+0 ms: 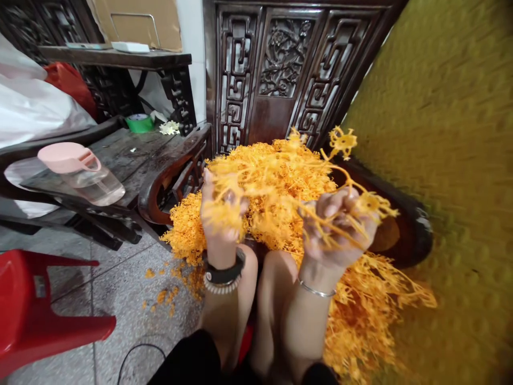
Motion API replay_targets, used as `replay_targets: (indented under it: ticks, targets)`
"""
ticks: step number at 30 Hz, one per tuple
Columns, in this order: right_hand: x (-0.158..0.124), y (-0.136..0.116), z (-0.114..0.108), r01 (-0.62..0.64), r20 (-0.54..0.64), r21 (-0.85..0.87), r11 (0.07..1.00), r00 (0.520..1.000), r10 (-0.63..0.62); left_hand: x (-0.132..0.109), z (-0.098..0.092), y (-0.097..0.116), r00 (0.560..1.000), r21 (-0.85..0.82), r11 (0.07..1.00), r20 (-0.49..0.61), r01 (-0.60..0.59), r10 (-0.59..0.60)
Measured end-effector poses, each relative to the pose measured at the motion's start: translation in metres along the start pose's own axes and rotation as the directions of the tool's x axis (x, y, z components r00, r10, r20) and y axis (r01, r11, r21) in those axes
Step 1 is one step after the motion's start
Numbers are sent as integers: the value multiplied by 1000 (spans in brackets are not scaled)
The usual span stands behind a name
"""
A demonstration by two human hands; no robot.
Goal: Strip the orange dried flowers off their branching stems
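Observation:
A big heap of orange-yellow plastic flower sprigs (276,182) lies on a dark carved wooden seat in front of me. My left hand (220,214) is raised, fingers closed round a small bunch of the sprigs. My right hand (340,230) is curled round another bunch, and long thin stems (344,160) trail from it up to a flower head. Both wrists wear bracelets. My bare knees (272,278) show below the hands. The picture is blurred by motion.
A yellow textured surface (441,160) fills the right side. A pink-lidded clear jug (80,171) lies on a dark wooden chair at left, with green tape (140,123) behind it. A red plastic stool (36,310) stands lower left. Loose orange bits (164,291) dot the floor.

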State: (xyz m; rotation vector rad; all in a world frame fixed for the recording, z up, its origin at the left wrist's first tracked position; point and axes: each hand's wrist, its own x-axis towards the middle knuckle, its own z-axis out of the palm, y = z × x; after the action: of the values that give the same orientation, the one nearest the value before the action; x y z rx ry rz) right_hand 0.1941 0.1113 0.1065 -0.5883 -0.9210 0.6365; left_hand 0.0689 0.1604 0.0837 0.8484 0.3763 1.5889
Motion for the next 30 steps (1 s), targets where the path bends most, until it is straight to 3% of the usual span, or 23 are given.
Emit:
replay_targets:
  ticks: [3,4,6,8,10,13,15,17,18,20,23,25,27,29,30]
  targets:
    - [12,-3,-14,-6,-230,-72,997,973,-11,18,-34,-2,992,120,989,-82,-86,96]
    - [15,-2,-19,2,-283,-101,995,959,-31,23,-49,-5,983,320,941,-108,-109,150]
    - [18,1,-26,26,-349,-142,990,934,-74,27,-81,-10,930,690,719,-202,-87,307]
    - [21,4,-31,31,-373,-149,988,924,-85,21,-111,-16,935,948,315,-77,-39,346]
    - [23,7,-32,11,-369,-135,991,927,-61,9,-135,-21,947,988,154,-24,-27,320]
    - [23,10,-30,7,-311,-129,992,949,-47,-7,-158,-27,970,998,47,23,-35,243]
    - [21,11,-26,42,-269,-153,987,960,-83,-12,-165,-28,985,997,-54,62,-54,160]
    - [17,13,-21,60,-236,-195,979,966,-106,-14,-163,-26,984,989,-127,91,-72,151]
    - [15,13,-18,62,-216,-219,974,970,-111,-14,-158,-23,975,988,-132,99,-74,200]
    - [11,14,-14,68,-166,-269,961,979,-115,-17,-141,-12,929,995,-52,93,-80,358]
    - [7,14,-10,122,-51,-348,929,988,-149,-24,-100,10,872,956,216,74,-201,483]
    - [4,15,-9,171,30,-403,899,984,-174,-29,-70,22,881,849,414,119,-329,457]
    - [0,14,-8,218,96,-453,865,976,-195,-31,-41,29,931,782,523,197,-338,307]
    - [-3,13,-8,253,161,-492,833,967,-199,-30,-16,28,944,785,524,263,-330,202]
    - [-5,11,-8,264,195,-504,823,962,-189,-29,-6,27,938,805,484,275,-344,209]
